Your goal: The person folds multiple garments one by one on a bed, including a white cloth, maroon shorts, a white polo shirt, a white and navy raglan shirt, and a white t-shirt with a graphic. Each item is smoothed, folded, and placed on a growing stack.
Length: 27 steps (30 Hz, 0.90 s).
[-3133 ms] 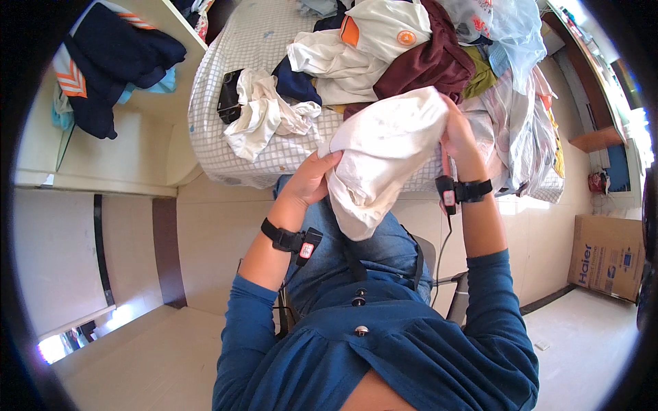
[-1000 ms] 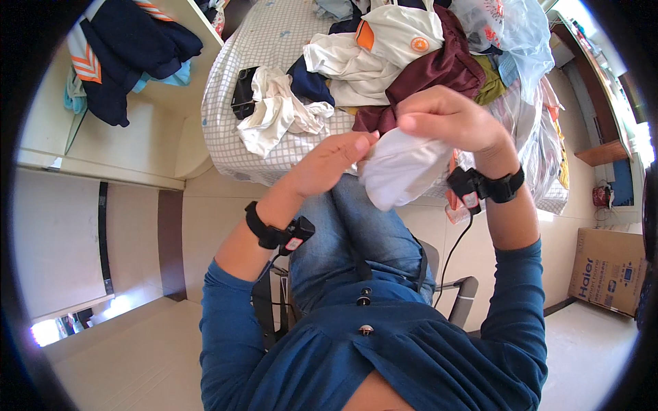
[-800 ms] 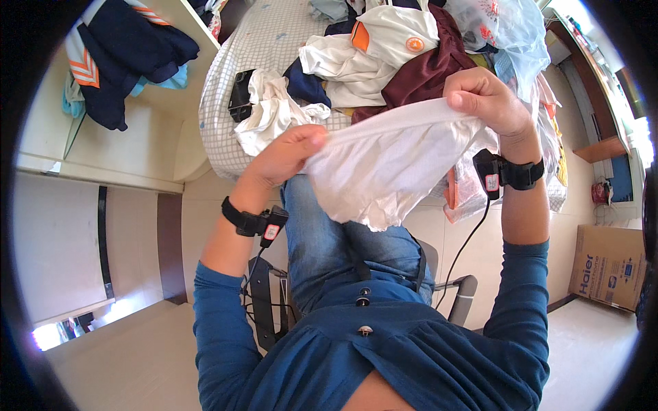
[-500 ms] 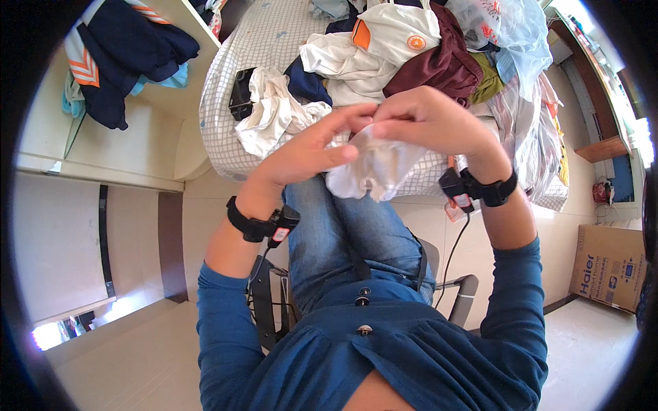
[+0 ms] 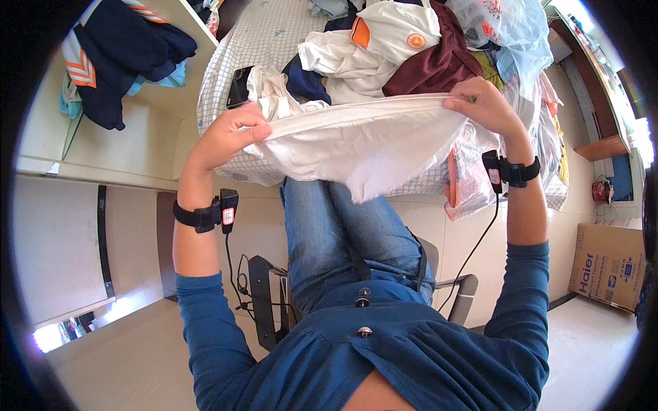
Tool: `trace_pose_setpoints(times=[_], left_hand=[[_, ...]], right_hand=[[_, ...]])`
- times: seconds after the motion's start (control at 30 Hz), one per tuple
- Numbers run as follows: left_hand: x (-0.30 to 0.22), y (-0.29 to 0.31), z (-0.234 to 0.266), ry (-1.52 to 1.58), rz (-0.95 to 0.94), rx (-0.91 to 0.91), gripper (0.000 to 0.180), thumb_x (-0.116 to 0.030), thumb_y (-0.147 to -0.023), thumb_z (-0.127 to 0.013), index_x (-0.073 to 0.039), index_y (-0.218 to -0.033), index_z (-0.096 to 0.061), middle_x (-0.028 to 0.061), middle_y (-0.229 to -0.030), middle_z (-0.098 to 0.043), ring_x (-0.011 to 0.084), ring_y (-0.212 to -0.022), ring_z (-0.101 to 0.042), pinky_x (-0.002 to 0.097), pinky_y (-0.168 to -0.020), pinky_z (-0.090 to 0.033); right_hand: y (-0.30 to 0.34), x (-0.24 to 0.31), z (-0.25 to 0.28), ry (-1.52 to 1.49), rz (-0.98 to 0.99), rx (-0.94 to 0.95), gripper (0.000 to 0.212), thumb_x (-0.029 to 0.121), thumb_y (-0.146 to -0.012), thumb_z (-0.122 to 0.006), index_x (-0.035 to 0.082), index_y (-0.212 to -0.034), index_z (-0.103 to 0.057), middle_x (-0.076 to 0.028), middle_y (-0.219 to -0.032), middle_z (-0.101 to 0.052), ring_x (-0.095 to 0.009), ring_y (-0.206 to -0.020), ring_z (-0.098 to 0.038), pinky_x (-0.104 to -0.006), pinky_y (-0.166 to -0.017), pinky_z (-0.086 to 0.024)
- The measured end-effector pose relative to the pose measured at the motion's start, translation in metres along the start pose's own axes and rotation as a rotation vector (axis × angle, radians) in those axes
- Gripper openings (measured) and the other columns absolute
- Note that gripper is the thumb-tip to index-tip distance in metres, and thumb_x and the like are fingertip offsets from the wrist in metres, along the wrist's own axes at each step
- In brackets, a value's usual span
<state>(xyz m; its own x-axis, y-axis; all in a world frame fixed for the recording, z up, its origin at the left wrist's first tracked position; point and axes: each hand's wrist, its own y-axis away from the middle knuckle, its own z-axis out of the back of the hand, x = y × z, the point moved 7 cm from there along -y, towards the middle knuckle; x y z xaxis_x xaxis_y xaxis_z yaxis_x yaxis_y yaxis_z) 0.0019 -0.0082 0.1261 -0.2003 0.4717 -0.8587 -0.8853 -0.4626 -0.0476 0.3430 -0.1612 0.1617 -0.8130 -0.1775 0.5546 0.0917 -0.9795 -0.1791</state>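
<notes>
A pair of white underpants (image 5: 363, 147) is stretched wide between my hands above my knees, its elastic waistband uppermost and the cloth tapering down to a crotch. My left hand (image 5: 235, 133) pinches one end of the waistband. At the other end, my right hand (image 5: 485, 106) grips the band between thumb and fingers. Just beyond the left hand lie a crumpled white garment (image 5: 271, 88) and a dark phone-like object (image 5: 238, 87) on the bed. Behind the underpants are a white shirt with an orange badge (image 5: 397, 31) and a maroon garment (image 5: 439, 65).
The bed (image 5: 229, 55) has a checked cover. Plastic bags (image 5: 524, 41) lie at its right side. An open cabinet (image 5: 154, 123) at the left holds dark clothes (image 5: 137, 44). A cardboard box (image 5: 606, 267) stands on the floor at right. Cables hang from both wrist straps.
My hands have moved apart, left hand to the left and right hand to the right. The white cloth, bunched between them before, is now spread out by its waistband.
</notes>
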Motion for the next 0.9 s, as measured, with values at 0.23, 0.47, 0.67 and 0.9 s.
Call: trace_pose_setpoints(times=[0.23, 0.47, 0.67, 0.9], left_hand=[[-0.026, -0.002, 0.032, -0.397, -0.175, -0.311, 0.013, -0.02, -0.089, -0.059, -0.009, -0.086, -0.065, 0.0025, -0.099, -0.063, 0.0174, -0.109, -0.055, 0.0448, -0.111, -0.012], [-0.013, -0.007, 0.023, 0.383, -0.238, -0.229, 0.016, -0.014, -0.093, -0.05, -0.004, -0.096, -0.062, 0.0072, -0.11, -0.061, 0.0232, -0.116, -0.049, 0.0399, -0.11, -0.022], [0.001, -0.012, 0.014, 1.038, -0.348, -0.034, 0.024, -0.025, -0.093, -0.05, -0.003, -0.099, -0.058, 0.0102, -0.104, -0.06, 0.0226, -0.106, -0.051, 0.035, -0.099, -0.034], [0.001, -0.008, 0.018, -0.259, -0.157, -0.24, 0.017, -0.02, -0.079, -0.071, -0.007, -0.088, -0.067, 0.0025, -0.085, -0.058, 0.0154, -0.084, -0.049, 0.0276, -0.08, -0.038]], right_hand=[[0.002, 0.049, 0.034, 0.471, 0.32, -0.28, 0.015, 0.018, -0.074, -0.073, 0.004, -0.078, -0.069, -0.006, -0.072, -0.063, -0.024, -0.074, -0.058, -0.034, -0.077, -0.044], [0.005, 0.049, 0.018, -0.659, 0.39, 0.062, 0.018, 0.019, -0.082, -0.068, 0.002, -0.083, -0.066, -0.008, -0.082, -0.064, -0.02, -0.086, -0.06, -0.0348, -0.088, -0.043], [0.008, 0.019, 0.003, -0.702, -0.005, 0.025, 0.018, 0.018, -0.085, -0.064, 0.001, -0.09, -0.066, -0.004, -0.083, -0.064, -0.01, -0.08, -0.059, -0.0246, -0.075, -0.046], [0.003, 0.04, 0.012, 0.077, 0.129, -0.076, 0.016, 0.014, -0.084, -0.065, 0.0, -0.093, -0.067, -0.006, -0.077, -0.063, -0.016, -0.07, -0.058, -0.0276, -0.066, -0.046]])
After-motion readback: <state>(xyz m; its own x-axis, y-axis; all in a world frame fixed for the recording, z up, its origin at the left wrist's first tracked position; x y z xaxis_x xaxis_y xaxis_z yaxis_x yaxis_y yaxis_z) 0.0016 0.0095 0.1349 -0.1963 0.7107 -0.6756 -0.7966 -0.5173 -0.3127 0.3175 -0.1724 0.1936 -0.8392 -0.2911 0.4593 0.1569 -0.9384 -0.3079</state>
